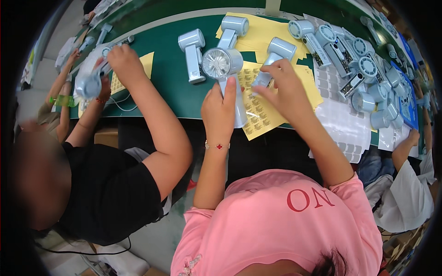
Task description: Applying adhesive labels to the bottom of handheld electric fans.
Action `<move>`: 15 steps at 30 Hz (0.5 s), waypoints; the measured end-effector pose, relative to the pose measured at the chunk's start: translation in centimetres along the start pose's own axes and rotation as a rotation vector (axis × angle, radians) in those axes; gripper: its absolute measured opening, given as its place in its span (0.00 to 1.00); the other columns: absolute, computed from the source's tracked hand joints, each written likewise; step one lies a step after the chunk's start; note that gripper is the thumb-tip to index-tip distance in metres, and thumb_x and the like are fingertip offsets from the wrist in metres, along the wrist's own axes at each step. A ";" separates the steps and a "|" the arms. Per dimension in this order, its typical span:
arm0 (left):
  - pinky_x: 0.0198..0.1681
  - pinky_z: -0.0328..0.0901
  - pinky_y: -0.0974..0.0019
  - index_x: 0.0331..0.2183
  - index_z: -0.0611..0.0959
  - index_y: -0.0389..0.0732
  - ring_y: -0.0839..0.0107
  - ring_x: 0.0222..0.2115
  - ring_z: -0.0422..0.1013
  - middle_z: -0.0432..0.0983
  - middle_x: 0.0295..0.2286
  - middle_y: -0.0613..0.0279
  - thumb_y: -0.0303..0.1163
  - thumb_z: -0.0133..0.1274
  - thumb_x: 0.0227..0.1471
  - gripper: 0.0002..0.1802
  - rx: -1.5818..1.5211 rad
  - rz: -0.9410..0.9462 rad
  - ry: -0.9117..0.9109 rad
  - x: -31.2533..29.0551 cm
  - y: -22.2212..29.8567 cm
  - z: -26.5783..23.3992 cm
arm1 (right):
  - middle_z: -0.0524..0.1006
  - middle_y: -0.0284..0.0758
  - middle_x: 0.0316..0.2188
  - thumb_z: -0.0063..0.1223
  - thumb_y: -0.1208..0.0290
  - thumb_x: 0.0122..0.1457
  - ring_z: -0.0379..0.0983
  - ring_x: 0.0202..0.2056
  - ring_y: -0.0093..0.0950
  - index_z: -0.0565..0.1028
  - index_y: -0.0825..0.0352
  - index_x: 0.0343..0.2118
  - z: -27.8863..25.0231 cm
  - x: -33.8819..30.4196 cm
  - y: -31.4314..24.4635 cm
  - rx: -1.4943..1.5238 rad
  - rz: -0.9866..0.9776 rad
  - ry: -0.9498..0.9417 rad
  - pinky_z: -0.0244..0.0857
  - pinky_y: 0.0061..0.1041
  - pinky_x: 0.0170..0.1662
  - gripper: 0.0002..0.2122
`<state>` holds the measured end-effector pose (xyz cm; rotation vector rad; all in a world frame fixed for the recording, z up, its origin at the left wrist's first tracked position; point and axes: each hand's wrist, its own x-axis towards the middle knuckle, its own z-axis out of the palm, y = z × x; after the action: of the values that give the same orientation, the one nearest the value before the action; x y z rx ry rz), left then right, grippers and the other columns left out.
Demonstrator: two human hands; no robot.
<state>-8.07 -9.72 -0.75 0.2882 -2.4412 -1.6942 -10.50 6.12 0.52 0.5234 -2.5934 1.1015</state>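
A light-blue handheld fan (216, 64) is gripped upright in my left hand (218, 108), fingers around its handle and the round grille tilted toward me. My right hand (287, 89) is over the handle of a second handheld fan (282, 47), which lies slantwise on yellow sheets. Its thumb and forefinger are apart, on either side of the handle's lower end; whether they touch it I cannot tell. Under both hands lies a yellow sticker sheet (260, 115) with rows of small dark labels. Two more fans stand just beyond, one at the back (234, 26) and one to the left (192, 55).
A pile of fans (368, 69), some with open handles showing inner parts, covers the right side beside white sheets with grey labels (345, 124). A blue tray (407, 103) sits farther right. At left, a co-worker (115, 184) in black handles another fan (92, 83).
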 end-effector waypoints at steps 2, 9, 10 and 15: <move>0.32 0.62 0.62 0.29 0.76 0.32 0.59 0.27 0.70 0.74 0.24 0.51 0.49 0.40 0.54 0.26 -0.024 0.035 0.011 1.0 0.1 0.3 | 0.65 0.42 0.41 0.61 0.71 0.41 0.69 0.36 0.37 0.71 0.66 0.38 1.0 -0.8 -0.8 -0.162 0.002 0.033 0.65 0.31 0.37 0.18; 0.28 0.62 0.68 0.26 0.76 0.31 0.71 0.22 0.68 0.73 0.22 0.55 0.51 0.42 0.53 0.28 -0.343 -0.132 -0.119 3.3 2.9 0.3 | 0.60 0.41 0.52 0.56 0.80 0.41 0.68 0.40 0.33 0.71 0.60 0.44 -2.4 -0.9 1.9 0.052 0.038 -0.083 0.64 0.27 0.40 0.22; 0.29 0.62 0.65 0.25 0.76 0.31 0.65 0.22 0.68 0.71 0.22 0.53 0.51 0.43 0.52 0.28 -0.096 -0.022 -0.133 4.2 2.6 0.6 | 0.61 0.39 0.52 0.54 0.82 0.42 0.68 0.41 0.30 0.72 0.59 0.45 -3.5 -1.0 2.1 0.127 0.045 -0.093 0.63 0.25 0.39 0.23; 0.32 0.63 0.57 0.20 0.75 0.30 0.51 0.26 0.68 0.71 0.24 0.45 0.52 0.46 0.48 0.29 0.478 0.218 -0.219 7.7 2.5 4.1 | 0.64 0.41 0.50 0.56 0.81 0.41 0.65 0.45 0.32 0.72 0.62 0.44 -5.9 -1.9 5.2 -0.055 0.043 -0.098 0.63 0.27 0.44 0.22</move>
<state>-16.63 -7.04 0.32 -0.1174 -2.8908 -1.0913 -10.35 14.24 0.45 0.5235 -2.7227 1.0395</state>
